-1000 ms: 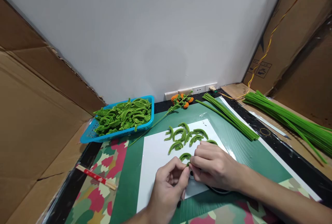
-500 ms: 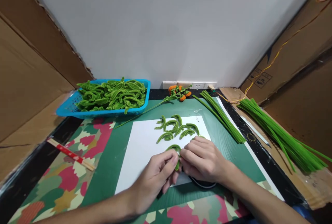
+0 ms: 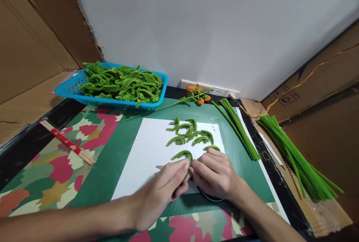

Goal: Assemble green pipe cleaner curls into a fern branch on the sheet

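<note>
Near the front of a white sheet (image 3: 140,148), my left hand (image 3: 165,184) pinches a curved green fuzzy piece (image 3: 183,154) between thumb and fingers. My right hand (image 3: 214,172) touches the left fingertips, its own fingers closed at the same piece; its exact grip is hidden. Behind the hands lie several curved green pieces (image 3: 185,129) on the sheet, and one more (image 3: 211,147) rests just beyond my right knuckles. A pointed grey tip (image 3: 159,167) shows beside my left hand.
A blue basket (image 3: 67,88) heaped with green pieces stands back left. Chopsticks (image 3: 67,143) lie left. An orange flower stem (image 3: 193,98) lies at the back. Green stem bundles (image 3: 241,129) lie right, beside cardboard (image 3: 322,212).
The view has shifted and tilted. The grey tip now shows beside my left hand, and more of the green piece beyond my right knuckles is visible. Both hands stay together.
</note>
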Tool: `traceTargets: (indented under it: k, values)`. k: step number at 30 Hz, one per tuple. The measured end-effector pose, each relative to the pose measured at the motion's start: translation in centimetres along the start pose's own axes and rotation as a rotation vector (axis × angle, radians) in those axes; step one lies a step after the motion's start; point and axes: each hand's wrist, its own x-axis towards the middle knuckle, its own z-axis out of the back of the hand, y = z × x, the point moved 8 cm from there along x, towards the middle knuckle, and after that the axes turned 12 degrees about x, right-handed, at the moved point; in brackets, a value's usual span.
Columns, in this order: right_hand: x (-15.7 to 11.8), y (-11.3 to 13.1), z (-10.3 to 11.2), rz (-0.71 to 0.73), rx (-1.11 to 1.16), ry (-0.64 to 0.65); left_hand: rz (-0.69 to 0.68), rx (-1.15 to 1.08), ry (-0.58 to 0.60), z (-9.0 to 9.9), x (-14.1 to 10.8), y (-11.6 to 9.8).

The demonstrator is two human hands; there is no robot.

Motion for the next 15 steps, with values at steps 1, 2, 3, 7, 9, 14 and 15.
traceTargets:
  k: [1, 2, 3, 7, 9, 14, 15]
  values:
    - [-0.2, 0.1, -0.1, 0.018, -0.005, 0.003, 0.002, 0.011, -0.005, 0.0, 0.0, 0.1]
    - [-0.3, 0.2, -0.2, 0.038, -0.012, 0.011, 0.001, 0.024, -0.011, 0.0, 0.0, 0.1]
    - [-0.5, 0.3, -0.4, 0.056, -0.018, 0.02, 0.0, 0.036, -0.014, 0.0, 0.0, 0.1]
    - [-0.7, 0.3, -0.4, 0.084, -0.03, 0.024, -0.017, 0.06, -0.028, 0.1, 0.0, -0.1]
    - [-0.6, 0.5, 0.0, 0.1, -0.036, -0.004, -0.029, 0.076, -0.027, 0.1, 0.0, -0.2]
    - [-0.4, 0.5, 0.5, 0.088, -0.062, -0.038, -0.067, 0.117, 0.029, 0.0, 0.0, -0.5]
    - [-0.4, 0.4, 0.4, 0.083, -0.068, -0.034, -0.069, 0.121, 0.037, 0.0, 0.1, -0.5]
